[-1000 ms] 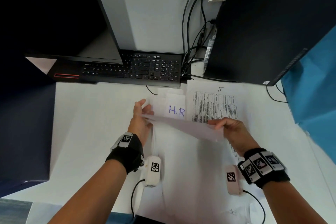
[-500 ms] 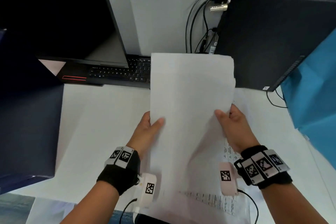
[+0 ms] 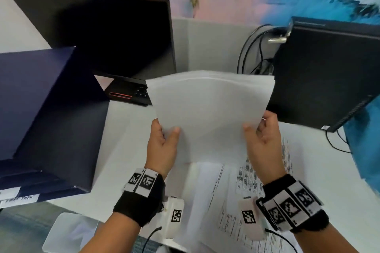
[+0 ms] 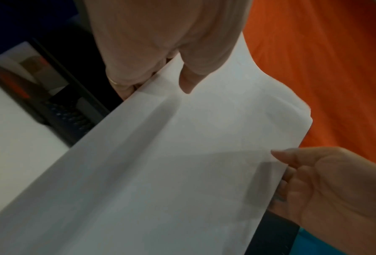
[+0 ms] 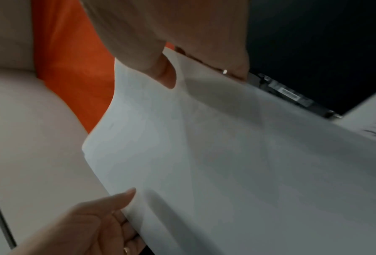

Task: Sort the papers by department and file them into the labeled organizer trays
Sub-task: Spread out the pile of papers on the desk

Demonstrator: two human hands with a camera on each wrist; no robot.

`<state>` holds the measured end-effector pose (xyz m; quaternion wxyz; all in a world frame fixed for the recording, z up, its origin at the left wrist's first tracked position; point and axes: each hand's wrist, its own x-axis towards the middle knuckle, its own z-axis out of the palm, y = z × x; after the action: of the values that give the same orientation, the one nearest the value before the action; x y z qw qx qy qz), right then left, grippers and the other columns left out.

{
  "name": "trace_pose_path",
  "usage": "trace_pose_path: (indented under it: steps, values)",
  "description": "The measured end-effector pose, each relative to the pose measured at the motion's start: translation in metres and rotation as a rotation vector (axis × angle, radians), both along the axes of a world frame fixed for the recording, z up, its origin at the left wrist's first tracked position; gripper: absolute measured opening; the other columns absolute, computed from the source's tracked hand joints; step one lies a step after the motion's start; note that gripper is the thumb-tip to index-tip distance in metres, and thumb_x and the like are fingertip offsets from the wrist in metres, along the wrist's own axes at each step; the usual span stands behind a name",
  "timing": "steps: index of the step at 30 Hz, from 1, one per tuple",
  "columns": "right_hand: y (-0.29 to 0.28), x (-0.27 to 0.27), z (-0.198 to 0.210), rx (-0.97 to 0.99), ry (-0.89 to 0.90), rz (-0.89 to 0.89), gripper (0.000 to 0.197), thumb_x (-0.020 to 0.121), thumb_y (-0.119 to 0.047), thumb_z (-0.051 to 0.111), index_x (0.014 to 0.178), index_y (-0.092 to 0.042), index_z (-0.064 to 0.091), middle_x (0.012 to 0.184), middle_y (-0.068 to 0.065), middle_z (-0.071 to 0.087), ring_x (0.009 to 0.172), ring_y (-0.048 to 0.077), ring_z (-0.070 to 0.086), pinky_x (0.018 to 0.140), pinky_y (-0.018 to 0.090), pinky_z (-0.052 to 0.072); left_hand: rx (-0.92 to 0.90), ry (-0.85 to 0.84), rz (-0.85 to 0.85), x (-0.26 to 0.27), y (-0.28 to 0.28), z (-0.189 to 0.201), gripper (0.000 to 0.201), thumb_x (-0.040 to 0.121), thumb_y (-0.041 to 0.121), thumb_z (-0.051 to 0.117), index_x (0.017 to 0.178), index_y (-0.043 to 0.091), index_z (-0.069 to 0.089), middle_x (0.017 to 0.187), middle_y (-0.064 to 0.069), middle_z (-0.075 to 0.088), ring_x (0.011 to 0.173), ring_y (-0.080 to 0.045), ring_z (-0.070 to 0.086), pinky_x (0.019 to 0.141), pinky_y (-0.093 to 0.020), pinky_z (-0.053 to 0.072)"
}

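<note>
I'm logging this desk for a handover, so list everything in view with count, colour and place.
held papers: a small stack, white, raised over the desk between both hands
printed sheets: several, white with black text, on the desk under the hands
organizer: one, dark blue, left
monitor: one, black, back left
keyboard: one, black, partly hidden
computer tower: one, black, right
cables: several, black, beside the tower
left hand: grips the stack's left edge
right hand: grips its right edge
</note>
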<state>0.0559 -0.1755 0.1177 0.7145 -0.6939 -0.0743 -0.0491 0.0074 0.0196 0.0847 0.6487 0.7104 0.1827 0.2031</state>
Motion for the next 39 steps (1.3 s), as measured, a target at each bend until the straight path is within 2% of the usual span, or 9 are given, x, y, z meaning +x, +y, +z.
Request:
trace_pose_path:
  steps: [3, 7, 11, 17, 22, 26, 29, 33, 39]
  values:
    - [0.0, 0.005, -0.024, -0.055, 0.116, 0.038, 0.038, 0.089, 0.004, 0.05, 0.105, -0.031, 0.05, 0.106, -0.008, 0.065, 0.097, 0.003, 0.064, 0.081, 0.023, 0.053, -0.075, 0.117, -0.049, 0.005, 0.003, -0.018, 0.038, 0.088, 0.017, 0.06, 0.122, 0.026, 0.047, 0.115, 0.009, 0.064, 0.108, -0.009, 0.06, 0.094, -0.033, 0.048]
    - [0.005, 0.014, -0.04, -0.115, 0.227, 0.089, 0.04, 0.092, 0.005, 0.046, 0.108, -0.031, 0.05, 0.106, -0.011, 0.064, 0.09, -0.007, 0.064, 0.077, 0.012, 0.05, -0.084, 0.181, -0.061, 0.011, 0.006, -0.026, 0.042, 0.086, 0.027, 0.058, 0.127, 0.021, 0.051, 0.118, 0.004, 0.066, 0.112, -0.014, 0.06, 0.104, -0.046, 0.044]
    - [0.015, 0.025, -0.045, -0.215, 0.255, 0.123, 0.029, 0.092, -0.004, 0.051, 0.113, -0.024, 0.048, 0.112, 0.0, 0.065, 0.102, 0.014, 0.064, 0.088, 0.034, 0.052, -0.121, 0.136, 0.005, 0.008, 0.03, -0.017, 0.037, 0.085, 0.027, 0.055, 0.122, 0.02, 0.054, 0.114, 0.002, 0.068, 0.108, -0.015, 0.063, 0.101, -0.043, 0.046]
    - [0.051, 0.024, -0.072, -0.464, 0.357, 0.261, 0.019, 0.094, -0.015, 0.051, 0.111, -0.016, 0.059, 0.105, 0.002, 0.068, 0.094, 0.019, 0.065, 0.085, 0.034, 0.054, -0.11, 0.276, 0.113, -0.014, 0.086, -0.027, 0.034, 0.088, 0.022, 0.055, 0.121, 0.018, 0.047, 0.108, -0.005, 0.067, 0.093, -0.02, 0.066, 0.087, -0.041, 0.053]
    - [0.093, 0.004, -0.109, -0.628, 0.634, 0.36, 0.033, 0.095, -0.009, 0.041, 0.126, -0.006, 0.05, 0.124, 0.011, 0.058, 0.107, 0.025, 0.055, 0.098, 0.035, 0.045, -0.059, 0.574, 0.146, -0.063, 0.108, -0.075, 0.071, 0.084, 0.005, 0.055, 0.139, 0.032, 0.02, 0.111, -0.01, 0.056, 0.075, -0.026, 0.059, 0.069, -0.032, 0.05]
    - [0.122, -0.005, -0.111, -0.606, 0.744, 0.347, 0.043, 0.099, -0.006, 0.037, 0.141, 0.002, 0.033, 0.141, 0.018, 0.042, 0.128, 0.032, 0.043, 0.101, 0.032, 0.037, -0.034, 0.701, -0.007, -0.097, 0.121, -0.09, 0.052, 0.077, -0.006, 0.052, 0.123, 0.02, 0.048, 0.082, -0.01, 0.062, 0.047, -0.013, 0.049, 0.048, -0.025, 0.039]
    - [0.145, 0.002, -0.109, -0.581, 0.737, 0.346, 0.043, 0.099, -0.008, 0.037, 0.141, 0.0, 0.033, 0.134, 0.013, 0.046, 0.116, 0.026, 0.048, 0.089, 0.024, 0.038, -0.043, 0.719, 0.028, -0.101, 0.138, -0.087, 0.044, 0.075, -0.012, 0.049, 0.109, 0.014, 0.06, 0.058, -0.006, 0.052, 0.036, -0.011, 0.043, 0.043, -0.019, 0.038]
    - [0.176, 0.016, -0.117, -0.589, 0.669, 0.373, 0.032, 0.096, -0.006, 0.04, 0.127, -0.002, 0.043, 0.11, 0.002, 0.048, 0.097, 0.017, 0.049, 0.08, 0.023, 0.041, 0.154, 0.691, 0.161, -0.079, 0.168, -0.086, 0.046, 0.066, -0.009, 0.051, 0.1, 0.02, 0.063, 0.09, -0.018, 0.06, 0.07, -0.029, 0.059, 0.066, -0.03, 0.049]
    - [0.203, 0.017, -0.133, -0.648, 0.615, 0.338, 0.048, 0.086, 0.006, 0.041, 0.132, -0.009, 0.039, 0.102, 0.008, 0.049, 0.089, 0.023, 0.051, 0.074, 0.029, 0.044, 0.423, 0.806, 0.097, -0.051, 0.183, -0.097, 0.054, 0.078, -0.016, 0.039, 0.124, 0.009, 0.052, 0.138, -0.014, 0.037, 0.117, -0.03, 0.052, 0.1, -0.028, 0.04]
